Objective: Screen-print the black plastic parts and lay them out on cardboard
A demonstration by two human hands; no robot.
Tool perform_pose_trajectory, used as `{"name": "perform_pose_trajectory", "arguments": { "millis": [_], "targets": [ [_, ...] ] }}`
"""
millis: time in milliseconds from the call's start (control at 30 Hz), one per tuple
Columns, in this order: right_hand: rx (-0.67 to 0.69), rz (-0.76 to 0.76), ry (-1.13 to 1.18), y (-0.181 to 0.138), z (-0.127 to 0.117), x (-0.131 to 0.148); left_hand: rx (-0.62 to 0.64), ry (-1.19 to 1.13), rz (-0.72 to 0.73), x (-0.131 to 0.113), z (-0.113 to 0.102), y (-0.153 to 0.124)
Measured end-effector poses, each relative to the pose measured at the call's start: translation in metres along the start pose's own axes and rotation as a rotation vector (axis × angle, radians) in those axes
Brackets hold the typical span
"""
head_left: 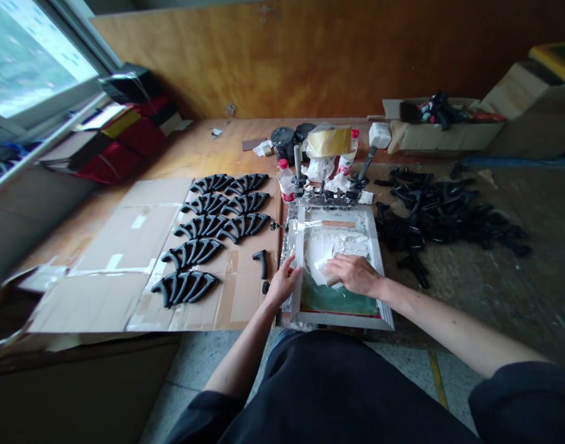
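A silver-framed printing screen (384,308) lies flat on the wooden table in front of me, smeared with white ink over a green mesh. My right hand (354,273) is closed on a small pale scraper (324,271) pressed onto the white ink. My left hand (285,282) grips the frame's left edge with curled fingers. A single black curved handle part (261,262) lies just left of the frame on the cardboard.
Rows of black curved parts (218,228) lie on flattened cardboard (125,246) to the left. A loose heap of the same parts (440,213) sits to the right. Bottles, dark jars and a tape roll (329,140) stand behind the frame. Cardboard boxes (440,132) at the back right.
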State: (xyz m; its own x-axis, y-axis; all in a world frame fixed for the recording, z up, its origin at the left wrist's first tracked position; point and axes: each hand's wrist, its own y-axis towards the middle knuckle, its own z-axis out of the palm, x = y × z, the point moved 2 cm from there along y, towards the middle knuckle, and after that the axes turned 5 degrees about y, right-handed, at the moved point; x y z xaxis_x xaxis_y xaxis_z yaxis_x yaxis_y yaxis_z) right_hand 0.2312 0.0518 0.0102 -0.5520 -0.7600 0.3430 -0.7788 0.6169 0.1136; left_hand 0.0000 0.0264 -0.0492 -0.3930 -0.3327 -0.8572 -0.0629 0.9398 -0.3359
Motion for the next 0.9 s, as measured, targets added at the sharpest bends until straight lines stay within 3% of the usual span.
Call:
{"name": "perform_pose_trajectory", "arguments": {
  "millis": [100, 200, 300, 433, 533, 667, 733, 833, 900],
  "targets": [
    [0.073, -0.091, 0.111, -0.007, -0.011, 0.0, 0.014, 0.039, 0.032, 0.004, 0.001, 0.002],
    [0.001, 0.019, 0.111, 0.001, -0.015, -0.003, 0.011, 0.062, 0.037, 0.007, 0.002, 0.003],
    [-0.119, 0.046, 0.024, -0.002, -0.003, 0.002, 0.007, 0.057, 0.033, 0.007, 0.002, 0.003],
    [-0.086, -0.037, 0.069, -0.016, 0.01, 0.011, 0.008, 0.037, 0.014, 0.002, 0.001, 0.001],
    [-0.133, 0.102, 0.123, 0.0, -0.004, 0.003, 0.011, -0.017, -0.017, -0.009, -0.003, -0.003],
    [-0.323, 0.351, 0.061, 0.044, -0.047, -0.028, 0.039, -0.145, -0.007, -0.036, -0.015, -0.014],
    [-0.415, 0.422, 0.046, 0.048, -0.073, -0.054, 0.052, -0.224, 0.028, -0.056, -0.024, -0.021],
    [-0.656, 0.565, 0.113, 0.018, -0.102, -0.104, 0.033, -0.359, 0.081, -0.091, -0.036, -0.025],
    [-0.724, 0.66, 0.18, -0.013, -0.103, -0.13, -0.016, -0.46, 0.17, -0.117, -0.042, -0.02]
  ]
}}
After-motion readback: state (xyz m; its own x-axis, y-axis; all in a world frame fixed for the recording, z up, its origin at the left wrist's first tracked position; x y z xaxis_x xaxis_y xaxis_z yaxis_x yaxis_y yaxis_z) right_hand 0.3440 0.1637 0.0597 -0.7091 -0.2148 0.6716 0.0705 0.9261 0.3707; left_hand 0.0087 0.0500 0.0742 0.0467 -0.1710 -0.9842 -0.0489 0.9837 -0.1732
